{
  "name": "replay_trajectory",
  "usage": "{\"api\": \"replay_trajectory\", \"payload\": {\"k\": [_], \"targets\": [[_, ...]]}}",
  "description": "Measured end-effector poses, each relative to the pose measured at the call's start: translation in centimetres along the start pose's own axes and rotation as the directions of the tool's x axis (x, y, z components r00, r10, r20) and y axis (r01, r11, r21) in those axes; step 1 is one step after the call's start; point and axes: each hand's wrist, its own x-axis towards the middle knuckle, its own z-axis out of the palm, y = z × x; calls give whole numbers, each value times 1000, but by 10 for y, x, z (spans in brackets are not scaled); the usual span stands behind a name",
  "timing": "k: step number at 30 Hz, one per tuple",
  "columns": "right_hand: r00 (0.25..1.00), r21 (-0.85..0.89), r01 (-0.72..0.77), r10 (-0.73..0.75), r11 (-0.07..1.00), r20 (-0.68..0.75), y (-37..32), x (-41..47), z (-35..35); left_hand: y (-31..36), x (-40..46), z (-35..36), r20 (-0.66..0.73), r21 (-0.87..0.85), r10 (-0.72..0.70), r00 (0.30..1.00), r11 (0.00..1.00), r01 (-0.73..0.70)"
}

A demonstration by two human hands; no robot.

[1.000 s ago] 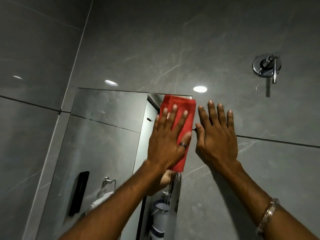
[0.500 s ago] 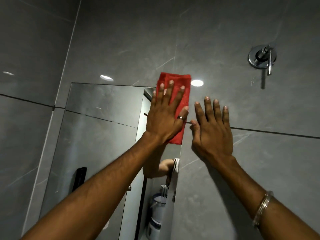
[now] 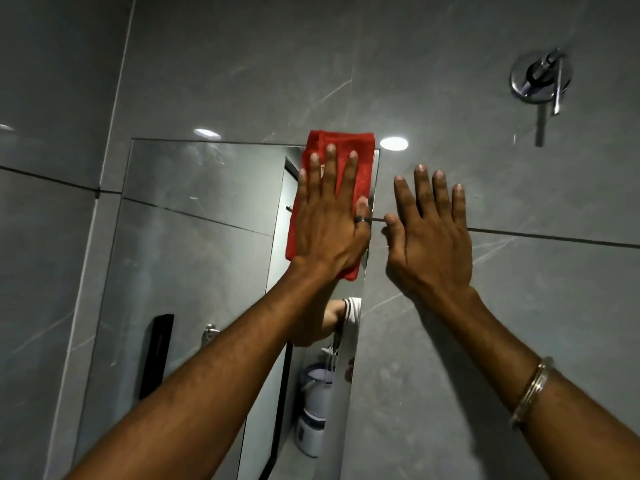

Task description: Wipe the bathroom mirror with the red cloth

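Left hand (image 3: 330,223) flat, pressing one cloth (image 3: 341,157) on mirror (image 3: 194,237); right hand (image 3: 431,233) spread on wall (image 3: 519,306); one valve (image 3: 540,79) above.

Bare mirror (image 3: 194,237) left of cloth, right hand (image 3: 429,237) blocking rightward

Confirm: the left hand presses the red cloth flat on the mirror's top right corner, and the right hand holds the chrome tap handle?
Not quite. In the head view the right hand lies flat on the grey wall tile, well below the chrome tap handle. The rest is right.
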Motion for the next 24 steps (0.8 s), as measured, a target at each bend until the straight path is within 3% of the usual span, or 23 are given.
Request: {"api": "replay_trajectory", "payload": {"k": [6, 10, 19, 24], "targets": [[998, 14, 5, -4, 1000, -58, -1, -4, 6, 2, -8, 16, -91, -13, 25, 996, 1000, -26], [998, 39, 30, -29, 999, -48, -15, -46, 12, 9, -74, 32, -116, -61, 55, 992, 996, -63], [996, 38, 77, -79, 996, 52, -22, -206, 33, 4, -290, 68, 31, -110, 11, 999, 994, -7], [979, 52, 173, -177, 984, 97, -17, -283, 40, 1, -414, 77, 150, -92, -62, 987, 993, 77]]}}
